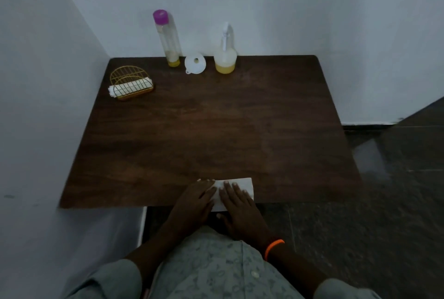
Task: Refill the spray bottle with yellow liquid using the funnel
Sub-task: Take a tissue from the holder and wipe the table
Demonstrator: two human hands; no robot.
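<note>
A clear spray bottle (225, 58) with a white trigger head stands at the table's far edge, a little yellow liquid in its base. Left of it a white funnel (195, 65) lies on the table. Further left stands a tall clear bottle (167, 39) with a purple cap and a thin layer of yellow liquid. At the near edge, my left hand (194, 200) and my right hand (237, 209) lie flat, fingers straight, on a white paper napkin (242, 187). Both hands are far from the bottles.
A gold wire napkin holder (131, 84) with white napkins sits at the far left of the dark wooden table (204, 130). White walls close in behind and on the left. Dark tiled floor lies to the right.
</note>
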